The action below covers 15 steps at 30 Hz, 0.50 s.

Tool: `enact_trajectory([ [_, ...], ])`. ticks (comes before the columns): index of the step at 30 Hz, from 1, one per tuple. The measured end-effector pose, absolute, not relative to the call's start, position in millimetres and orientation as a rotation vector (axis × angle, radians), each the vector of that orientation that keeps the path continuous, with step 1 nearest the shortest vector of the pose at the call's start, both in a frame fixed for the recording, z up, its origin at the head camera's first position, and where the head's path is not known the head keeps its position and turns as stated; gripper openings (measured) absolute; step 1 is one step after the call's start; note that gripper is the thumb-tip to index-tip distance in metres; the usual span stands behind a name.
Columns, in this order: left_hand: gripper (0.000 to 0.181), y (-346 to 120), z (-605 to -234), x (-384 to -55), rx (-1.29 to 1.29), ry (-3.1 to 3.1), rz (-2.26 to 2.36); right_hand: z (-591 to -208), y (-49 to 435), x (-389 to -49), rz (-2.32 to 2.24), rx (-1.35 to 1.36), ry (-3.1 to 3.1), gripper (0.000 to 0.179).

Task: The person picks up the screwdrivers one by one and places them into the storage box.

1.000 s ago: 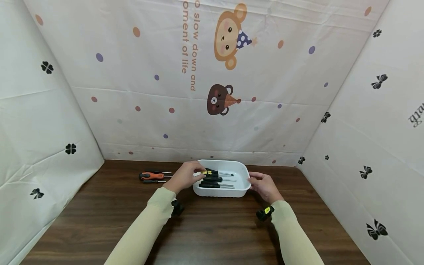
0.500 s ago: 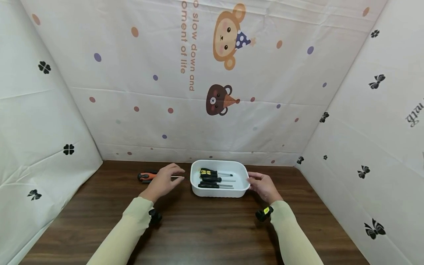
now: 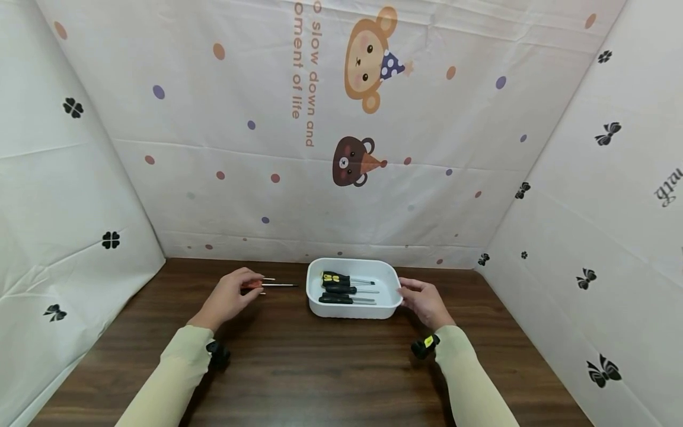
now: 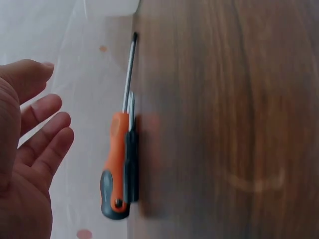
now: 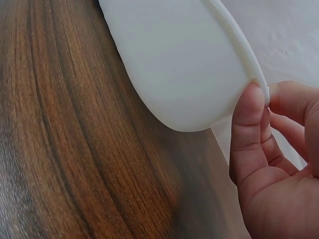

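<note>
My left hand (image 3: 228,298) is over the screwdrivers lying left of the tray, fingers loosely bent and partly hiding them. The left wrist view shows the hand apart from a screwdriver with an orange and dark grey handle (image 4: 117,144) and a smaller black-handled screwdriver (image 4: 131,169) beside it. A third shaft (image 3: 269,279) shows behind them in the head view. My right hand (image 3: 425,302) pinches the right end of the white plastic tray (image 3: 354,311) between thumb and fingers. Inside lie several screwdrivers, some with plain black handles (image 3: 336,299), others with yellow-marked handles (image 3: 335,277).
All of it rests on a dark wood-grain table (image 3: 331,367). A patterned cloth backdrop (image 3: 256,196) stands close behind the tray, with cloth walls at the left (image 3: 53,196) and right (image 3: 565,237).
My left hand has left the screwdrivers in the tray and moved left, to the ones on the table. The right hand stays at the tray's right end.
</note>
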<state>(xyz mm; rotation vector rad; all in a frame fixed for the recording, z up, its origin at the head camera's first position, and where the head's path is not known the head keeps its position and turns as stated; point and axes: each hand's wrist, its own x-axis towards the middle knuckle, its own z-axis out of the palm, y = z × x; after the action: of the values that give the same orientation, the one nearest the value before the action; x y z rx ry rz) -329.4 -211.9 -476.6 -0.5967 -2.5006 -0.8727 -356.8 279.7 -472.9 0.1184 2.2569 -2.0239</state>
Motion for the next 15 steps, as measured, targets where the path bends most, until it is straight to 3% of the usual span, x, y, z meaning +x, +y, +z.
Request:
enact_trajectory([
  [15, 0.018, -240, -478, -334, -0.491, -2.714, -0.824, -472, 279, -358, -2.041, 0.12, 2.238, 0.044],
])
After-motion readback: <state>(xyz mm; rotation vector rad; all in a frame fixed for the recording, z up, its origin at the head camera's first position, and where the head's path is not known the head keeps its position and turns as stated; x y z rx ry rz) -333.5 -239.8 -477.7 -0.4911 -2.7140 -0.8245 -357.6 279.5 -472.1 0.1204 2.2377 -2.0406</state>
